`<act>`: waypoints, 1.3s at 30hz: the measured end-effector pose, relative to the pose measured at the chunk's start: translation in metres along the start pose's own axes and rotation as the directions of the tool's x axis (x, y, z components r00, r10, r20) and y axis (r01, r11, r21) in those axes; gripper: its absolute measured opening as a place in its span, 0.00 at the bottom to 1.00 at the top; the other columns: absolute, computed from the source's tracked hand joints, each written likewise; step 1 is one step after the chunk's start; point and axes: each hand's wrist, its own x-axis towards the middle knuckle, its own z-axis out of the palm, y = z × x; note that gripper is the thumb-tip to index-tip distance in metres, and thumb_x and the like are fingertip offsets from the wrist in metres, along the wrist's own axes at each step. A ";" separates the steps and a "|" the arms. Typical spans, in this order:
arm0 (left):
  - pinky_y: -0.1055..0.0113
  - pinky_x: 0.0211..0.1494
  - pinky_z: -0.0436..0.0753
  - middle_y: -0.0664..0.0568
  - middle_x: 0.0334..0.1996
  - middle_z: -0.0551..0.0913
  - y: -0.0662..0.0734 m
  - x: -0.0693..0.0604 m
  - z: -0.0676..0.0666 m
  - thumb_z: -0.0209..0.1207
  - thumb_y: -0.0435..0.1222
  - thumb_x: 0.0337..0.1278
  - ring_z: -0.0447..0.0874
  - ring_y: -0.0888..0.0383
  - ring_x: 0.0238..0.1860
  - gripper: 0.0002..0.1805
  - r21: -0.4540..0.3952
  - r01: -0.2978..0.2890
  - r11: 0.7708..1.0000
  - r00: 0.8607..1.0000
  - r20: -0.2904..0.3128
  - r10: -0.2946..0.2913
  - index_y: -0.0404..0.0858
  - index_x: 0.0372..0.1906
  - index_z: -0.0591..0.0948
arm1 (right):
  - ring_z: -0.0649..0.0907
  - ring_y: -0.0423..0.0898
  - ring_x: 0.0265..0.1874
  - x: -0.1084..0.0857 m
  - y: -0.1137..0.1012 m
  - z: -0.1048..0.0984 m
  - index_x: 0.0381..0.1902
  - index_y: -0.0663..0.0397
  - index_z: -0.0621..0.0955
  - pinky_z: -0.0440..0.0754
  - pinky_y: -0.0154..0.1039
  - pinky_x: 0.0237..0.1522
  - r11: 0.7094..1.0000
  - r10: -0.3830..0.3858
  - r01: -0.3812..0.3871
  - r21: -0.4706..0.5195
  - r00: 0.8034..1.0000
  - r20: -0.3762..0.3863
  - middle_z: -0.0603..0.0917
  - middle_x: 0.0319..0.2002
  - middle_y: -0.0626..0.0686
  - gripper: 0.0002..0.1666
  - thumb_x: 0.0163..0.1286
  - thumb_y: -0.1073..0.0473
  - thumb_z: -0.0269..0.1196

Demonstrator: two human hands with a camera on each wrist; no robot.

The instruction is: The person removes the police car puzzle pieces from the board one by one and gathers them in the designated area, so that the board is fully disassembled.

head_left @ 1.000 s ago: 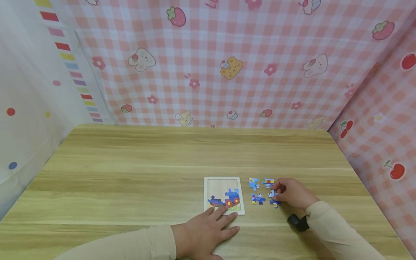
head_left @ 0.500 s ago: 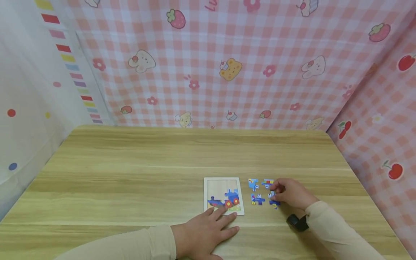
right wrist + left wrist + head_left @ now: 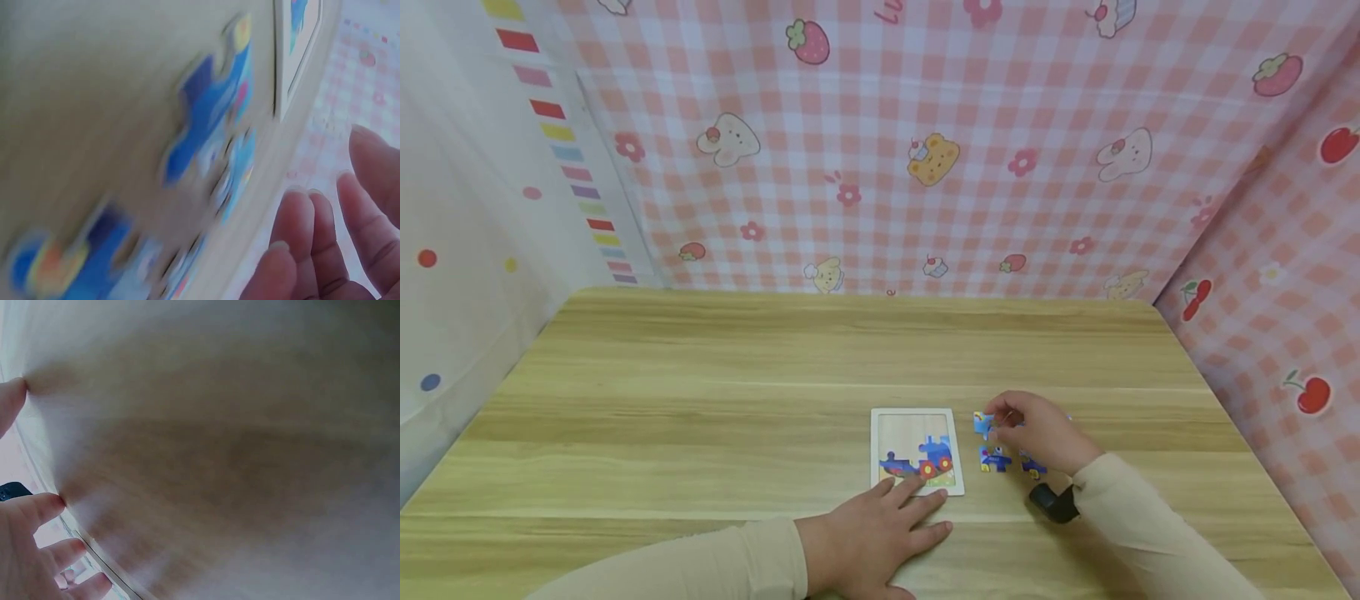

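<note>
Hovering with right hand at lower right of the frame, fingers parted and seemingly gripping nothing, above flat, blue-printed jigsaw pieces. Bracing with spread left hand on the pale-rimmed, rectangular puzzle tray, lower centre (only partly filled). Probably choosing among jigsaw pieces; calls next for a pinch.

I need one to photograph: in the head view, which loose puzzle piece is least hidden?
The near-left piece, closest to the left hand: it shows almost whole, while the right hand hides parts of the others.
</note>
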 end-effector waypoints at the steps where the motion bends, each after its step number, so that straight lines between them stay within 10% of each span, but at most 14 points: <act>1: 0.57 0.67 0.67 0.52 0.74 0.57 0.000 0.000 0.000 0.44 0.68 0.59 0.56 0.48 0.72 0.41 -0.001 -0.002 1.000 1.000 -0.001 0.002 0.54 0.74 0.60 | 0.79 0.46 0.38 0.002 -0.003 0.003 0.45 0.62 0.80 0.78 0.42 0.40 1.000 -0.002 0.002 0.007 1.000 0.004 0.82 0.39 0.53 0.13 0.62 0.66 0.65; 39: 0.58 0.65 0.68 0.51 0.73 0.58 0.001 -0.003 -0.001 0.45 0.68 0.58 0.57 0.47 0.71 0.41 0.056 -0.001 0.998 0.999 -0.035 0.003 0.54 0.73 0.62 | 0.75 0.44 0.35 0.032 -0.040 0.044 0.37 0.58 0.82 0.77 0.43 0.44 0.988 -0.051 0.080 -0.135 0.976 0.210 0.78 0.34 0.50 0.10 0.57 0.70 0.68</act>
